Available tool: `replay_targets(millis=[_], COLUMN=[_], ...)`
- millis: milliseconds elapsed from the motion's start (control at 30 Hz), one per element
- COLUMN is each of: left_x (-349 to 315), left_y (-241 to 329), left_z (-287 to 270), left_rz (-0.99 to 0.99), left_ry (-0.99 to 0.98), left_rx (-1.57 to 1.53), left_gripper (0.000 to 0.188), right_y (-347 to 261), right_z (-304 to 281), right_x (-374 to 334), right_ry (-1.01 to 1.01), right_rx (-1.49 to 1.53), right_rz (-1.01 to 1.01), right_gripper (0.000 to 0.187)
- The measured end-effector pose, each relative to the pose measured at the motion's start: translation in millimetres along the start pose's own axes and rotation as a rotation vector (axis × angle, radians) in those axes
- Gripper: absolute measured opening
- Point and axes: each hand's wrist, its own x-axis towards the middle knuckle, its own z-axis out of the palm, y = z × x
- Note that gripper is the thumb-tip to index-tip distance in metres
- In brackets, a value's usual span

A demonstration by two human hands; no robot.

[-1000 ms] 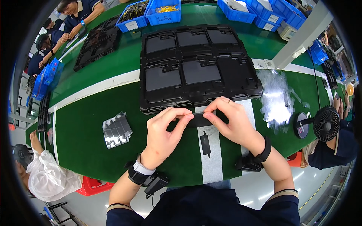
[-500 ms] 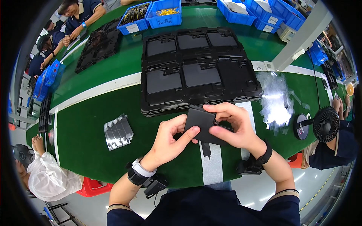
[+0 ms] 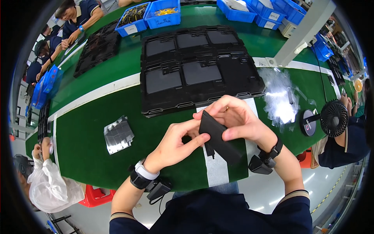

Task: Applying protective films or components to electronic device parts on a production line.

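Observation:
A flat black rectangular piece with a short dark tail is held between my two hands, tilted steeply over the front of the green table. My left hand pinches its left edge between thumb and fingers. On the upper right, my right hand grips the piece with its thumb on the near face and its fingers behind, partly hidden. Just beyond my hands lies a black moulded tray. Several dark grey flat panels sit in its compartments; the front right compartment holds no panel.
Left of my hands lies a stack of shiny film sheets. A heap of clear film pieces and a small black fan are on the right. Blue bins line the back, near a grey post. Other people work around the table.
The black piece has turned from facing up to a steeper tilt, its lower end swinging right. My right fingers have moved up along its far edge. The whole view has shifted slightly.

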Motion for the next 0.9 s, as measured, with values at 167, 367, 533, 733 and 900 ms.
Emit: replay_targets(millis=[167, 367, 533, 733, 900], left_x=[-2.3, -7.6, -10.5, -9.4, -9.9], left_y=[-9.6, -4.5, -7.5, -12.6, -12.7], left_z=[-10.3, -3.5, -1.3, 4.4, 4.9], left_rz=[0.287, 0.195, 0.179, 0.160, 0.145], left_ry=[0.215, 0.147, 0.111, 0.107, 0.104], left_rx=[0.771, 0.981, 0.977, 0.935, 0.953], left_gripper=[0.023, 0.027, 0.027, 0.028, 0.027], right_y=[-46.5, -10.9, -28.6, -9.7, -1.9], right_z=[37.3, 45.5, 39.5, 33.7, 36.5], right_x=[-24.9, -68.3, -81.5, -88.6, -81.6], right_ry=[0.002, 0.034, -0.077, 0.004, -0.019], right_rx=[-1.118, -1.609, -1.409, -1.357, -1.341], right_rz=[0.066, 0.246, 0.442, 0.228, 0.204], right_gripper=[0.060, 0.056, 0.072, 0.062, 0.062])
